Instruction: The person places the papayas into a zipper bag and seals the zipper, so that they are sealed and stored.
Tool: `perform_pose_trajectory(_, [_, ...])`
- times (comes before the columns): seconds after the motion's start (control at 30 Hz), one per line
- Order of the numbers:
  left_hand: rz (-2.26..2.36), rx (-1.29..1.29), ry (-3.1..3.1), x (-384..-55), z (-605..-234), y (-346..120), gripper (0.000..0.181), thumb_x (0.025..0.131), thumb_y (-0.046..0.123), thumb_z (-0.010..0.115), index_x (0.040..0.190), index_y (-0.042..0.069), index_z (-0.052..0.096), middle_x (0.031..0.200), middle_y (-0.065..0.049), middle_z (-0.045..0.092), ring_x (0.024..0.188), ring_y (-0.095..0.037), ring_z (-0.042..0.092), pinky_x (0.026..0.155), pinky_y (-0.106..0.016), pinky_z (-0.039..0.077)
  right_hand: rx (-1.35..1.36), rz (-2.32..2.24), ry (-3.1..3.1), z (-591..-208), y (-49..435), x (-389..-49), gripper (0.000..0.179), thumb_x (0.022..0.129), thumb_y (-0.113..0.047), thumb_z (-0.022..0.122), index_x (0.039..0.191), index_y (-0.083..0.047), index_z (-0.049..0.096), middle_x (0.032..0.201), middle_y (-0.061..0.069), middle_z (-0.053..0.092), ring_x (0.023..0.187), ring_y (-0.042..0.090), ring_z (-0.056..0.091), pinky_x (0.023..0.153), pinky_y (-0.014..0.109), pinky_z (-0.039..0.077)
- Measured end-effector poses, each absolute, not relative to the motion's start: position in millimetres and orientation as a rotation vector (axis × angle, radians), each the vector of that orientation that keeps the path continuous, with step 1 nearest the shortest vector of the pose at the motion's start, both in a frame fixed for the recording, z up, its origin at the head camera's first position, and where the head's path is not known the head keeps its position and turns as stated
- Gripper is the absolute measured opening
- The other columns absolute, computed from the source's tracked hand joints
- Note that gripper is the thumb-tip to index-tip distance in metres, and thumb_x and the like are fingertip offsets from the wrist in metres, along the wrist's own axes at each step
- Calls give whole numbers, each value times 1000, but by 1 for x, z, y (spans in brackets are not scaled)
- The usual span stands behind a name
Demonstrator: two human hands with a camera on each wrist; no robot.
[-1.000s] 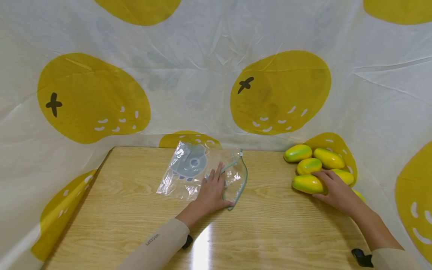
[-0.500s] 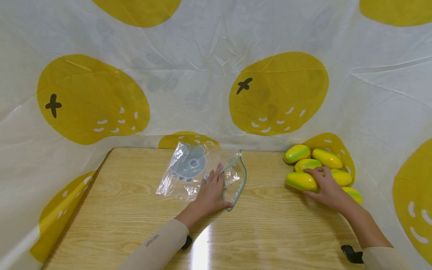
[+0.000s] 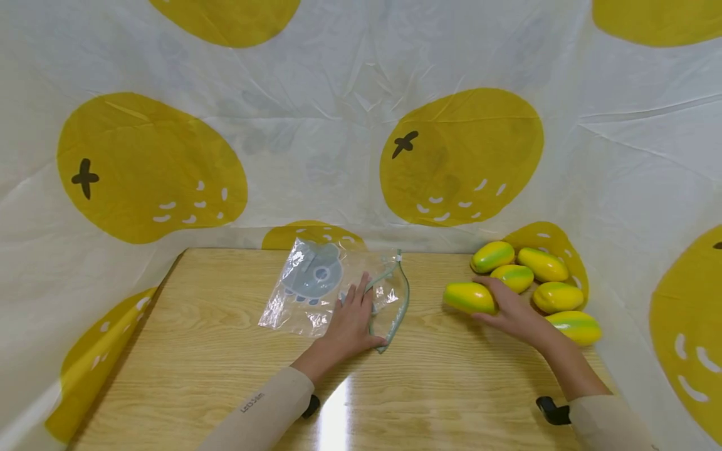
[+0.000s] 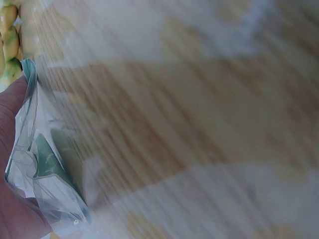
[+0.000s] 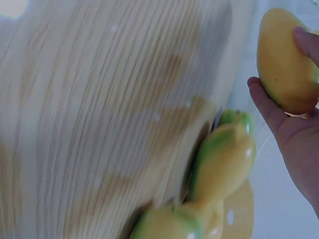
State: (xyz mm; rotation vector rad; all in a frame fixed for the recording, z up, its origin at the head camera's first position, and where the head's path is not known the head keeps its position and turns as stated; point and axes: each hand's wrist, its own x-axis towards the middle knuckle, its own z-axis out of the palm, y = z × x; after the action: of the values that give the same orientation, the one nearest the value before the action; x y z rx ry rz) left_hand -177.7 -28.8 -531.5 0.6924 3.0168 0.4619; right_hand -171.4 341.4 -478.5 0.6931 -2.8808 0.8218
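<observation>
My left hand (image 3: 351,322) lies with straight, spread fingers on a clear plastic bag (image 3: 313,275) with a blue-grey cartoon print and a green-edged mouth. The thumb touches the near corner of that mouth, which stands partly apart. In the left wrist view, the thumb (image 4: 9,112) is against the bag's green edge (image 4: 29,74). My right hand (image 3: 510,313) grips a yellow-green mango (image 3: 468,297) to the right of the bag. The right wrist view shows this mango (image 5: 285,62) between thumb and fingers.
Several more mangoes (image 3: 543,265) lie grouped at the table's back right corner, close behind the right hand. A white cloth (image 3: 316,150) with large yellow fruit prints hangs behind and beside the wooden table (image 3: 225,376).
My right hand has drawn one mango leftward, away from the group and towards the bag. A mango beside it has shifted in the group. The left hand has stayed on the bag.
</observation>
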Motion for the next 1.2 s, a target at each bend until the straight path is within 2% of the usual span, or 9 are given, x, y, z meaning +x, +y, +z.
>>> perform_pose_trajectory(0.27, [462, 685, 3010, -177, -535, -29, 127, 68, 67, 87, 161, 4, 28, 175, -12, -3, 154, -45, 27, 113, -70, 36, 735, 968, -2940, -486, 304, -185, 74, 90, -23, 81, 148, 4, 44, 144, 27, 54, 131, 45, 53, 106, 63, 43])
perform_pose_trajectory(0.63, [452, 690, 3015, -176, -538, -28, 127, 69, 68, 86, 162, 4, 28, 175, -12, -4, 154, -44, 27, 112, -70, 37, 776, 1058, -2949, -492, 265, -199, 73, 87, -21, 85, 148, -5, 47, 143, 20, 55, 129, 38, 54, 108, 60, 45])
perform_pose_trajectory(0.83, [465, 697, 3023, -177, -535, -28, 127, 69, 67, 86, 162, 4, 27, 175, -12, -4, 154, -45, 27, 112, -70, 38, 798, 1037, -2946, -490, 252, -203, 74, 86, -22, 86, 148, -8, 48, 141, 21, 53, 127, 38, 54, 108, 61, 45])
perform_pose_trajectory(1.07, [470, 732, 3037, -177, -533, -27, 123, 70, 66, 87, 159, 1, 33, 175, -12, -3, 153, -46, 30, 108, -70, 43, 762, 1037, -2942, -493, 240, -211, 73, 87, -22, 85, 148, -6, 49, 144, 18, 57, 131, 38, 55, 111, 59, 44])
perform_pose_trajectory(1.2, [458, 738, 3041, -177, -532, -26, 122, 70, 65, 87, 158, 0, 34, 175, -11, -4, 153, -45, 30, 108, -69, 43, 729, 977, -2953, -496, 233, -212, 73, 86, -29, 85, 147, -8, 51, 144, 15, 59, 130, 36, 57, 110, 57, 45])
